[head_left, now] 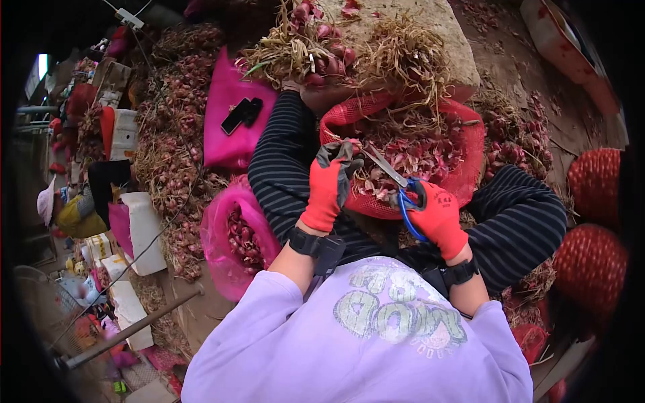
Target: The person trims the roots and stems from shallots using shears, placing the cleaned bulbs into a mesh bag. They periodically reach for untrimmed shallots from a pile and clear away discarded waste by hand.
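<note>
My left hand (pixel 330 180), in a red and grey glove, pinches a small shallot (pixel 352 146) over a red mesh sack (pixel 470 171) that lies open on my lap. My right hand (pixel 438 213), also in a red glove, grips blue-handled scissors (pixel 398 187). Their blades point up and left toward the shallot. The sack holds shallot skins and trimmings (pixel 423 151). Beyond it, bunches of shallots with dry stems (pixel 316 47) lie on a stone block (pixel 443 40).
A pink bag of trimmed shallots (pixel 238 235) stands at my left knee. A pink cloth (pixel 232 114) with a black phone (pixel 240 114) lies further left, beside heaps of shallots (pixel 168 134). Filled red mesh sacks (pixel 594 221) stand at the right. Another person (pixel 74 208) sits far left.
</note>
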A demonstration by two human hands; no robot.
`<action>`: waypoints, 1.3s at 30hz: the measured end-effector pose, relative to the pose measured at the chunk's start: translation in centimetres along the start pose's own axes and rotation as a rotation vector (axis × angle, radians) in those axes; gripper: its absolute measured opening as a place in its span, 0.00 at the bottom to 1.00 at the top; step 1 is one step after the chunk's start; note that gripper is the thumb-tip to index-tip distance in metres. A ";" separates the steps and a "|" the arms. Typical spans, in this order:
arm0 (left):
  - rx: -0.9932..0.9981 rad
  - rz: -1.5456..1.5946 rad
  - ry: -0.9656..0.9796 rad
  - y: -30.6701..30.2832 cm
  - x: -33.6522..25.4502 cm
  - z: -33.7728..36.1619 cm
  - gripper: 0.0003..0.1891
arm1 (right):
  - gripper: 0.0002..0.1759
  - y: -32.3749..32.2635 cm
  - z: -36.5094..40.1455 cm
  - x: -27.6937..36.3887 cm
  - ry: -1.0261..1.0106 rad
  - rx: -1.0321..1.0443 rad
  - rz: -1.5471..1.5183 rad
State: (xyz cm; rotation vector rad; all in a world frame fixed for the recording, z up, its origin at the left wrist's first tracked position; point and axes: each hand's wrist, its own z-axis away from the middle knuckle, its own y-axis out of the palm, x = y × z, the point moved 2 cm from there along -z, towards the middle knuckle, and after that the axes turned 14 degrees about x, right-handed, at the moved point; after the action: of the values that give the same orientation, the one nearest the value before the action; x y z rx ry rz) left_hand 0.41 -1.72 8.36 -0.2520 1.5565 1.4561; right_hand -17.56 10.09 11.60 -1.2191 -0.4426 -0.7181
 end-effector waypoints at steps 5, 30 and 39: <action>0.040 -0.439 0.094 -0.5 0.7 -0.2 0.08 | 0.28 0.1 -0.1 -0.1 0.074 0.075 0.038; 0.238 -0.645 0.084 0.0 -1.2 -1.6 0.10 | 0.23 -0.6 -0.2 -0.6 0.016 -0.029 0.063; 0.577 -0.563 -0.397 -1.9 -5.0 -1.2 0.12 | 0.22 -1.5 0.3 -0.5 -0.054 0.123 -0.017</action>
State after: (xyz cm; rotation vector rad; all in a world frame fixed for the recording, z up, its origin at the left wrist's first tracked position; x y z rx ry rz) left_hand 3.77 -5.49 10.51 -0.0416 1.3593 0.5457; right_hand -18.97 10.24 12.41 -1.1223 -0.5353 -0.6641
